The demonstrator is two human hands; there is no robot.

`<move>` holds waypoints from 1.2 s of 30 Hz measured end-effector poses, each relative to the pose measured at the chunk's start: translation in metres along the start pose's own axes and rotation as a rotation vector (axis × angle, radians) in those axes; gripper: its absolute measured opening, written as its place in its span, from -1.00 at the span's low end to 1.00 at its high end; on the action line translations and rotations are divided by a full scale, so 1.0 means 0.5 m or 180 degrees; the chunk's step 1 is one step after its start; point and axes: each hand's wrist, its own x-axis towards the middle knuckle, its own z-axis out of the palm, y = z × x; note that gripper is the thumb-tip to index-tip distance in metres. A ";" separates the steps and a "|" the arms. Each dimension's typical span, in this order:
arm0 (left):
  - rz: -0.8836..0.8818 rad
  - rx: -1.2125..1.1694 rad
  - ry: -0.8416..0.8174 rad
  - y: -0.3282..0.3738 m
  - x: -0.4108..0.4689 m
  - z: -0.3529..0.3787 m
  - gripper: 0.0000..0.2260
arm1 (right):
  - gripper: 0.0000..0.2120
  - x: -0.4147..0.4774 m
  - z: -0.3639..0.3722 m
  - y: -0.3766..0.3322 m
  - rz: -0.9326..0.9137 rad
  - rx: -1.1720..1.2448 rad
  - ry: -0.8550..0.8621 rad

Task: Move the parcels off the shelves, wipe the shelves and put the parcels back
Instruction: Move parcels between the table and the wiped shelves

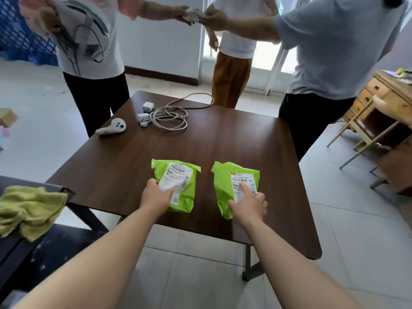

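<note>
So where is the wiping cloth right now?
The yellow-green cloth lies crumpled at the head view's left edge, on a dark surface beside the brown table.

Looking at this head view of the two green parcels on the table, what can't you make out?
- The shelves: none in the head view, outside the frame.
- Label on the left parcel: print too small, partly under the left hand.
- Near end of the right parcel: covered by the right hand.
- The white object passed between standing people: blurred, wrapped by their hands.
- The yellow-green cloth: cut off by the left edge.
</note>
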 end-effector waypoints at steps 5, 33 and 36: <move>-0.0021 0.0249 -0.0164 0.012 0.090 0.013 -0.71 | -0.37 0.063 0.030 -0.040 0.0156 0.0047 -0.0021; -0.0975 0.0684 -0.0087 -0.046 0.262 0.119 -0.61 | -0.28 0.265 0.193 -0.092 0.0269 -0.0406 -0.0673; -0.0917 0.0757 -0.0035 -0.030 0.255 0.109 -0.57 | -0.33 0.260 0.182 -0.112 -0.0005 -0.0321 -0.0559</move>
